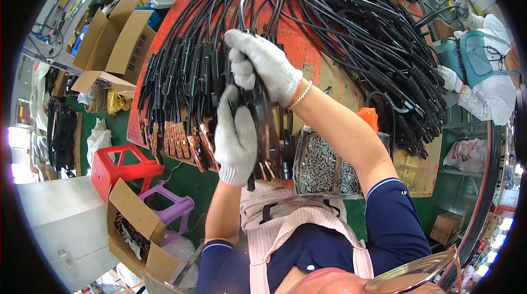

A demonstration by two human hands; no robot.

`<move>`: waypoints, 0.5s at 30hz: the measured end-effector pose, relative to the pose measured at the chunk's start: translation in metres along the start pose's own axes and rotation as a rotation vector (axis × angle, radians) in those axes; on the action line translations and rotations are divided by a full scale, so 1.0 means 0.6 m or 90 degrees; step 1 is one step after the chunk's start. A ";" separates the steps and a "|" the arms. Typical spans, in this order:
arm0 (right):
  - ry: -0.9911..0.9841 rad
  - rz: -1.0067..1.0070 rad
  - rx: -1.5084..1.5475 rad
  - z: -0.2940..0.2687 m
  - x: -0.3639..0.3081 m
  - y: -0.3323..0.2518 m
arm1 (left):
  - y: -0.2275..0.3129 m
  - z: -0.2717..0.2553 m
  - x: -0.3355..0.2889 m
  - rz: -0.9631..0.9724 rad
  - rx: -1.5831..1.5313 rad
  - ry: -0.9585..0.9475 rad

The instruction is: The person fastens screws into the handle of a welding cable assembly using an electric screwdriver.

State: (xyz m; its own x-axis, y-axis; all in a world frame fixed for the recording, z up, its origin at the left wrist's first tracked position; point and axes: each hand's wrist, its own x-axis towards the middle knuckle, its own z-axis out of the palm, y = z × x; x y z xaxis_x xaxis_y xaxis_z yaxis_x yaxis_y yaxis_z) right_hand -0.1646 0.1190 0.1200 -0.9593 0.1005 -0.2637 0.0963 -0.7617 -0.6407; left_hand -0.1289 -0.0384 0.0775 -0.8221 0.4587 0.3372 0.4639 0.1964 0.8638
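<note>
Both my hands wear white knitted gloves. My right hand [266,66] is closed round the upper part of a black cabled clamp [259,108], near where its cable leaves at the top. Lower down, my left hand [236,143] is closed on the same clamp, its thumb and fingers round the body. The clamp stands roughly upright in view, and my gloves hide much of it. To the left lies a row of similar black clamps [189,69] with copper ends [177,139], their cables running to the far side.
A red worktable [299,47] carries a heap of black clamps [395,69] at right. Near my right forearm sits a tray of small metal screws [318,165], beside an orange object [369,118]. Left are cardboard boxes [123,47] and a red stool [118,168]. Another gloved person [477,74] works at right.
</note>
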 end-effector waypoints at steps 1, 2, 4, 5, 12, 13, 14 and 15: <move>0.039 -0.026 -0.059 0.015 -0.020 0.010 | -0.009 0.007 0.016 0.073 0.032 0.073; 0.068 -0.063 -0.051 0.021 -0.032 0.006 | 0.004 0.007 0.028 0.088 0.069 0.091; 0.055 -0.140 -0.038 0.012 -0.042 0.007 | 0.008 0.008 0.043 0.128 0.110 0.132; 0.093 -0.164 -0.053 0.011 -0.051 0.008 | 0.010 0.014 0.043 0.127 0.109 0.129; 0.163 -0.147 0.013 -0.027 -0.075 -0.014 | 0.040 0.035 0.037 0.150 0.100 0.066; 0.157 -0.194 -0.020 -0.038 -0.072 -0.010 | 0.049 0.038 0.037 0.113 0.126 0.034; 0.162 -0.178 0.003 -0.042 -0.059 0.000 | 0.038 0.039 0.040 0.102 0.102 0.040; 0.170 -0.157 0.028 -0.034 -0.060 0.006 | 0.022 0.036 0.037 0.087 0.079 0.042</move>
State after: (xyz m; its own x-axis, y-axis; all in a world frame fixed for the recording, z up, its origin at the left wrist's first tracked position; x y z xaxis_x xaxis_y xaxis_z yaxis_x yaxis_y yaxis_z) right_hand -0.1244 0.1255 0.1126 -0.8488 0.4440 -0.2869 -0.1467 -0.7193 -0.6790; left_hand -0.1339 -0.0071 0.0883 -0.7673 0.4307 0.4752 0.6058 0.2438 0.7573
